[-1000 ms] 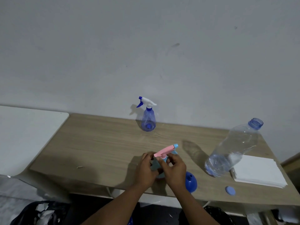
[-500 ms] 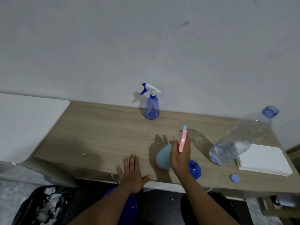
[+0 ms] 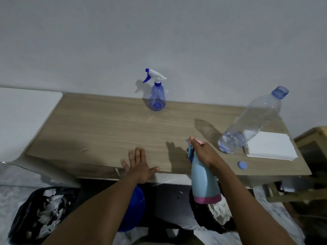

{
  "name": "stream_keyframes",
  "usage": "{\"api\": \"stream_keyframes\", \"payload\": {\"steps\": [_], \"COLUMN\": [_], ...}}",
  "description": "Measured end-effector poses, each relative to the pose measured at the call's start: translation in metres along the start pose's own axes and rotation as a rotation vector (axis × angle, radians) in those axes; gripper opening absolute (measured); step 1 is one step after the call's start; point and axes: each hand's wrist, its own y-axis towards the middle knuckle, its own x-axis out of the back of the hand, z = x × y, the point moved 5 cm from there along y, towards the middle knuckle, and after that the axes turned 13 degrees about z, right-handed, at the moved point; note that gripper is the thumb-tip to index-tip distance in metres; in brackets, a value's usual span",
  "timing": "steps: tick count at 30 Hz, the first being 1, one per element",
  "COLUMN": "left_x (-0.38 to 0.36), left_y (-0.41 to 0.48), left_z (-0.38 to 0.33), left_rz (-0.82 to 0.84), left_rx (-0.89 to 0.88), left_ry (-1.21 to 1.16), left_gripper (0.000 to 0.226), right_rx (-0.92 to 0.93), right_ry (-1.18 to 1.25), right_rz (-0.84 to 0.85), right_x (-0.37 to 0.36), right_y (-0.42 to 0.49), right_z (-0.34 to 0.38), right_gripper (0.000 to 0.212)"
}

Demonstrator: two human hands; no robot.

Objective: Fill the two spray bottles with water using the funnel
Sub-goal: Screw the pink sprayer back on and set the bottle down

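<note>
My right hand (image 3: 203, 152) grips the neck of a light blue spray bottle (image 3: 204, 181) with a pink base and pink trigger head, lifted off the wooden table (image 3: 106, 131) and hanging over its front edge. My left hand (image 3: 139, 167) lies flat, fingers spread, on the table's front edge. A clear blue spray bottle (image 3: 156, 98) with a white head stands at the back by the wall. A large clear water bottle (image 3: 251, 122), uncapped and partly full, stands at the right. Its blue cap (image 3: 242, 164) lies near the front edge. The funnel is hidden.
A stack of white paper napkins (image 3: 270, 147) lies at the table's right end. Below the table sit a blue basin (image 3: 132, 209), a black bin bag of paper scraps (image 3: 44, 209) and another bin (image 3: 217, 214). A white surface (image 3: 23, 117) adjoins at left.
Both hands were on the light blue bottle; my left hand let go and settled on the table edge. My right hand lifted the bottle toward me, off the table. The blue funnel became hidden.
</note>
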Motion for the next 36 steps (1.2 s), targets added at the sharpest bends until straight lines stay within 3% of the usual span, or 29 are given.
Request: {"api": "stream_keyframes", "payload": {"steps": [7, 14, 19, 21, 23, 27, 31, 36], "left_x": [0.001, 0.0, 0.003, 0.012, 0.023, 0.034, 0.031, 0.033], "left_y": [-0.004, -0.005, -0.005, -0.006, -0.005, 0.009, 0.02, 0.025], "left_z": [-0.003, -0.004, -0.007, -0.011, -0.018, -0.027, -0.026, -0.026], "left_rz": [0.013, -0.011, -0.127, -0.214, -0.249, -0.123, 0.027, 0.088], "left_rx": [0.004, 0.002, -0.03, -0.035, -0.028, 0.021, 0.028, 0.044], "left_ry": [0.005, -0.005, -0.059, -0.09, -0.054, -0.045, -0.053, -0.023], "left_gripper": [0.115, 0.115, 0.119, 0.122, 0.132, 0.155, 0.154, 0.152], "right_rx": [-0.008, -0.152, -0.076, -0.002, 0.08, 0.261, 0.336, 0.353], "right_ry": [-0.026, -0.18, -0.023, 0.044, 0.089, 0.106, -0.09, -0.203], "right_rz": [-0.037, -0.174, -0.339, -0.378, -0.408, -0.475, -0.492, -0.441], "right_x": [0.012, 0.033, 0.044, 0.05, 0.054, 0.067, 0.079, 0.089], "right_y": [-0.019, -0.033, -0.034, -0.028, -0.021, -0.001, 0.037, 0.104], "right_z": [0.006, -0.02, -0.016, -0.007, 0.01, 0.056, 0.088, 0.108], "right_gripper": [0.05, 0.064, 0.057, 0.037, 0.032, 0.039, 0.027, 0.017]}}
